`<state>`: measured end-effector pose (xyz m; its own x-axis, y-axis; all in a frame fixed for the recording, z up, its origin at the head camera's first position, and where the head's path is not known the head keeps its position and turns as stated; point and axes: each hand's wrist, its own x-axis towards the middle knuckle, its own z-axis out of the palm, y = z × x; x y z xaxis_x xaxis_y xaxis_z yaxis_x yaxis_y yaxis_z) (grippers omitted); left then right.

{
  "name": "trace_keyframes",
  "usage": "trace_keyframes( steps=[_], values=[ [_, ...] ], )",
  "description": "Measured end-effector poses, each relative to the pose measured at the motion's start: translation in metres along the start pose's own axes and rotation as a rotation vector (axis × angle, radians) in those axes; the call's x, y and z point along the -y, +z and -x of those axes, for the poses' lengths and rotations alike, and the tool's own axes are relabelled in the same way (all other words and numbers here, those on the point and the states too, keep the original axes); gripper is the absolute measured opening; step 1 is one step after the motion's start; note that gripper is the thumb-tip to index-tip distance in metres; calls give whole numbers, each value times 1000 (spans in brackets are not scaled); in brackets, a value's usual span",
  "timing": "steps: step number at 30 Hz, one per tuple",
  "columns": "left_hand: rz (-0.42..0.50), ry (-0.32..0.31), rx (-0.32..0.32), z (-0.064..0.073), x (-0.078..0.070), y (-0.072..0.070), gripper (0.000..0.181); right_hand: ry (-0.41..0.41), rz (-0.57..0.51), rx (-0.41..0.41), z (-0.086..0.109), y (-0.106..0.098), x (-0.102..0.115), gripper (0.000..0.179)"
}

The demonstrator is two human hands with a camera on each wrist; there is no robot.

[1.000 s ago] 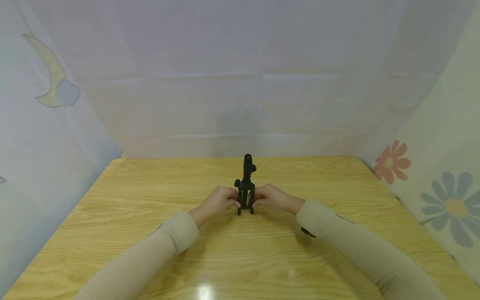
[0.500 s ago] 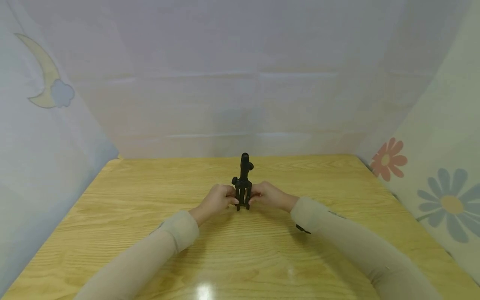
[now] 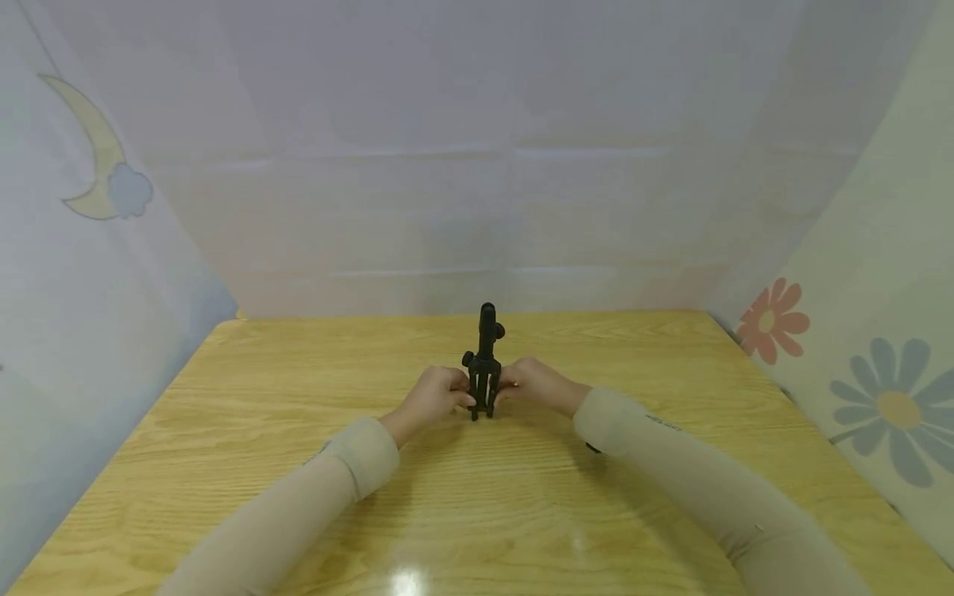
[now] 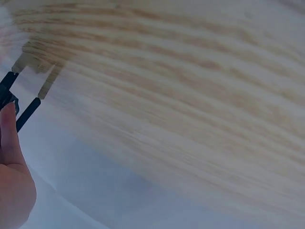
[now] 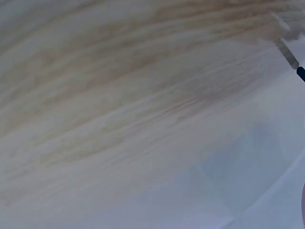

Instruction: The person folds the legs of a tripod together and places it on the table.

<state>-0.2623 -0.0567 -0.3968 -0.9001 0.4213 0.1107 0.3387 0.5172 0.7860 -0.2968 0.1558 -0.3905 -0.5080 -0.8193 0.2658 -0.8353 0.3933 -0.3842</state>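
A small black tripod (image 3: 488,335) with side knobs stands upright on the wooden table, its legs close together. My left hand (image 3: 434,397) pinches a leg from the left, thumb toward me. From the right, my right hand (image 3: 538,386) holds the other side of the legs between thumb and fingers. In the left wrist view, the thumb (image 4: 9,138) lies along the tripod at the left edge, with two black leg ends (image 4: 29,113) near the tabletop. Only one leg tip (image 5: 300,72) shows in the right wrist view; that hand is almost wholly out of frame.
The glossy wooden table (image 3: 477,505) reflects light near its front edge. A pale cloth backdrop (image 3: 373,207) rises behind it. Printed side panels stand left, with a moon (image 3: 93,141), and right, with flowers (image 3: 898,410).
The tripod's legs have drawn closer together between both hands. My right hand has shifted slightly left, while my left hand stays nearly in place.
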Motion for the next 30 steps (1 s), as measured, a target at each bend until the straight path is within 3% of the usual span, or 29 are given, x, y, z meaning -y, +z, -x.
trace_keyframes(
  steps=[4, 9, 14, 20, 26, 30],
  values=[
    [13, -12, 3, -1, 0, 0, 5, -118, 26, -35, 0, 0, -5, 16],
    [22, -20, 7, -2, 0, -2, 4, -133, 19, -32, 0, 1, -5, 16],
    [13, -6, 15, -3, 3, -3, 5, -98, -11, 4, 1, 3, -5, 14],
    [36, -18, 4, -4, 3, -3, 4, 1, -29, 4, 2, 3, -3, 14],
    [-13, -16, -24, -7, 0, -4, 5, 39, 39, 2, -2, 2, -3, 15],
    [-31, 8, -17, -9, 0, -3, 7, 88, 13, 48, -2, 0, 0, 13]
  ],
)
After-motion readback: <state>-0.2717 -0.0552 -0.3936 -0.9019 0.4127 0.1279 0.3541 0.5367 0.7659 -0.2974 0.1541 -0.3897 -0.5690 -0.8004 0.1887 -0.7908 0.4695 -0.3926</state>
